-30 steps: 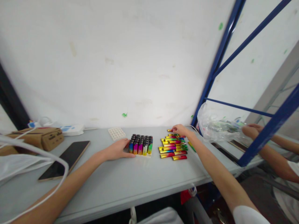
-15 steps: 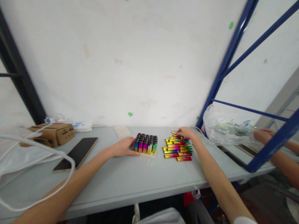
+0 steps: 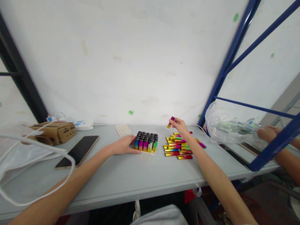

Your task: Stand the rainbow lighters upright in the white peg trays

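Observation:
A block of black-topped lighters point(image 3: 145, 142) stands upright in several rows in a white tray point(image 3: 153, 152) on the table. My left hand point(image 3: 124, 145) grips its left end, thumb along the front and fingers behind. My right hand point(image 3: 180, 125) is raised above the back of the table, pinching a shiny magenta-and-gold lighter sleeve point(image 3: 169, 124) that stands tilted. Below that hand lies a loose pile of similar metallic sleeves point(image 3: 173, 147), partly hidden by my right forearm. One magenta-and-gold sleeve point(image 3: 200, 143) lies apart, right of the forearm.
A white gridded tray point(image 3: 123, 130) lies behind my left hand. Farther left are a dark phone point(image 3: 79, 150), a cardboard box point(image 3: 62, 132) and a white cable point(image 3: 73, 165). A blue metal frame point(image 3: 217, 84) and plastic bag point(image 3: 211, 125) stand right, near another person's hands point(image 3: 267, 134).
My right hand has lifted from the back of the pile, up and slightly left, with a sleeve between its fingers. A sleeve right of my forearm now shows. My left hand stays at the lighters.

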`<state>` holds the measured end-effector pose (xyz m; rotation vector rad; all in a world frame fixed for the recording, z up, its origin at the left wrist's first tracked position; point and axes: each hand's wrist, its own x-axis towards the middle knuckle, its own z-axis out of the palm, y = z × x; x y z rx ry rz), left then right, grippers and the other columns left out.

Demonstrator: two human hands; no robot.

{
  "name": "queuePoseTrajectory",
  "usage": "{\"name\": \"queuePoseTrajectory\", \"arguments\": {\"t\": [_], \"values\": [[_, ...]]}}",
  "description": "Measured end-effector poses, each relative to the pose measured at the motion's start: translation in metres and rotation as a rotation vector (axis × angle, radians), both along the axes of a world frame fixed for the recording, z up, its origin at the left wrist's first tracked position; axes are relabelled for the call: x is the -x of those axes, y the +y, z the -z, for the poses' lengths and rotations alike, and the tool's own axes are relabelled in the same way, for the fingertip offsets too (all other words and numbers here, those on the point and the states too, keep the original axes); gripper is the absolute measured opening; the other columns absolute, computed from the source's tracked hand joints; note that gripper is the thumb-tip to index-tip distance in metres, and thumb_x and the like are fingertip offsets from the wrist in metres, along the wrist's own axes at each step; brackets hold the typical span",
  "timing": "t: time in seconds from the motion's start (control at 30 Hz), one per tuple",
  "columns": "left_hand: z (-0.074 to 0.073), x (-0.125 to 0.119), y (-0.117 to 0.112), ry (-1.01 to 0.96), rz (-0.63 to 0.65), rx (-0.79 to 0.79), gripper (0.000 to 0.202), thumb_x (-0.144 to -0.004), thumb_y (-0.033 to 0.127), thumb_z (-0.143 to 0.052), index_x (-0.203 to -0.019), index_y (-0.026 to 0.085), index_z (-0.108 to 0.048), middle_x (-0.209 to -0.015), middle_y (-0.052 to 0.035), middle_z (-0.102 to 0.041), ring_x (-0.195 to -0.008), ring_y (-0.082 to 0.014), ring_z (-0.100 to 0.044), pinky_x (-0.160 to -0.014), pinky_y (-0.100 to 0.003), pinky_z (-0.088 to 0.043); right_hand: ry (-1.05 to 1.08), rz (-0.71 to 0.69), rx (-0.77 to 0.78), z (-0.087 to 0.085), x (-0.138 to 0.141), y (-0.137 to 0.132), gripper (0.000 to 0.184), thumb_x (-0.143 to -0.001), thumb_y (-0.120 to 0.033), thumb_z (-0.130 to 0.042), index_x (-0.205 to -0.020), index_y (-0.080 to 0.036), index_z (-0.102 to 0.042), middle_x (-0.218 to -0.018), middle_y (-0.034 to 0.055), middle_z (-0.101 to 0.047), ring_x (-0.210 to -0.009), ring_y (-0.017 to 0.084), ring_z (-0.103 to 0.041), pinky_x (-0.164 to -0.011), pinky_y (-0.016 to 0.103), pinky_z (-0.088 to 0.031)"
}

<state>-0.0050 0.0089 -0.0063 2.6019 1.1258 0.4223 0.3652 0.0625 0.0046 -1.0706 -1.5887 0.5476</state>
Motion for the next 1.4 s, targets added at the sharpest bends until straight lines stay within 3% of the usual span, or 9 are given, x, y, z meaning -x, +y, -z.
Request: {"name": "queuePoseTrajectory", "arguments": {"t": [0.13,0.23,0.43,0.53,0.7,0.9,1.1,1.23,1.4], "values": [[0.001,0.0,0.001,-0.001,0.006,-0.004,0.066,-0.073,0.076,-0.067,-0.105,0.018,-0.065,-0.101,-0.0097,-0.07,-0.093,-0.0299,-0.065,-0.082,-0.036,-0.05,0.338,-0.297,0.174,-0.002,0.042,-0.021,0.042,-0.083,-0.062,-0.068,-0.091,-0.022,-0.059,-0.088,0.0014,-0.066,-0.076,0.015,-0.062,-0.07,0.029,-0.053],[0.002,0.001,0.002,0.004,0.003,-0.001,0.066,-0.073,0.076,-0.068,-0.104,0.018,-0.065,-0.102,-0.0095,-0.07,-0.093,-0.0299,-0.065,-0.082,-0.036,-0.05,0.42,-0.419,0.224,-0.004,0.066,-0.04,0.041,-0.086,-0.063,-0.065,-0.098,-0.026,-0.053,-0.075,-0.0032,-0.061,-0.061,0.012,-0.057,-0.059,0.027,-0.051],[0.002,0.001,0.003,0.016,-0.008,0.006,0.067,-0.072,0.075,-0.069,-0.103,0.017,-0.065,-0.1,-0.0099,-0.069,-0.092,-0.0298,-0.064,-0.081,-0.037,-0.049,0.464,-0.437,0.309,-0.002,0.084,-0.052,0.046,-0.085,-0.068,-0.061,-0.086,-0.024,-0.051,-0.057,-0.0102,-0.033,-0.043,0.006,-0.024,-0.04,0.017,-0.017],[0.002,0.001,0.003,0.011,-0.011,0.007,0.066,-0.071,0.076,-0.069,-0.101,0.017,-0.065,-0.099,-0.0093,-0.069,-0.091,-0.0296,-0.063,-0.081,-0.036,-0.049,0.481,-0.452,0.402,-0.001,0.083,-0.051,0.058,-0.086,-0.075,-0.049,-0.064,-0.022,-0.041,-0.051,-0.0093,-0.026,-0.042,0.006,-0.019,-0.04,0.019,-0.012],[0.002,0.001,0.003,0.016,-0.009,0.01,0.067,-0.071,0.078,-0.068,-0.101,0.018,-0.064,-0.098,-0.009,-0.068,-0.09,-0.0291,-0.063,-0.08,-0.036,-0.049,0.525,-0.389,0.468,0.0,0.082,-0.056,0.053,-0.088,-0.059,-0.042,-0.051,-0.024,-0.026,-0.044,-0.0092,-0.015,-0.039,0.007,-0.009,-0.039,0.023,-0.008],[0.002,0.001,0.003,-0.017,0.003,0.008,0.067,-0.07,0.077,-0.068,-0.101,0.019,-0.065,-0.097,-0.0079,-0.069,-0.089,-0.0282,-0.064,-0.08,-0.035,-0.049,0.47,-0.32,0.446,0.005,0.086,-0.057,0.045,-0.085,-0.049,-0.042,-0.051,-0.025,-0.028,-0.044,-0.0081,-0.018,-0.039,0.008,-0.012,-0.039,0.023,-0.008],[0.003,0.001,0.004,-0.021,0.004,0.014,0.067,-0.069,0.078,-0.067,-0.101,0.019,-0.065,-0.095,-0.0072,-0.069,-0.087,-0.0278,-0.064,-0.077,-0.034,-0.048,0.407,-0.361,0.409,0.009,0.086,-0.054,0.057,-0.086,-0.072,-0.049,-0.058,-0.022,-0.041,-0.047,-0.0089,-0.022,-0.04,0.007,-0.016,-0.041,0.022,-0.012],[0.002,0.001,0.004,-0.019,0.008,0.002,0.066,-0.069,0.078,-0.068,-0.099,0.019,-0.066,-0.095,-0.0075,-0.069,-0.088,-0.029,-0.064,-0.077,-0.035,-0.048,0.377,-0.404,0.31,0.008,0.085,-0.055,0.055,-0.085,-0.075,-0.053,-0.077,-0.021,-0.056,-0.057,-0.0066,-0.035,-0.045,0.008,-0.029,-0.041,0.021,-0.023],[-0.001,-0.001,0.001,-0.022,0.013,-0.002,0.065,-0.071,0.076,-0.069,-0.101,0.019,-0.065,-0.097,-0.0079,-0.069,-0.089,-0.0288,-0.064,-0.079,-0.035,-0.049,0.123,-0.33,0.098,0.001,0.08,-0.063,0.038,-0.089,-0.061,-0.062,-0.092,-0.023,-0.056,-0.068,-0.0052,-0.048,-0.054,0.01,-0.044,-0.051,0.024,-0.039]]}}
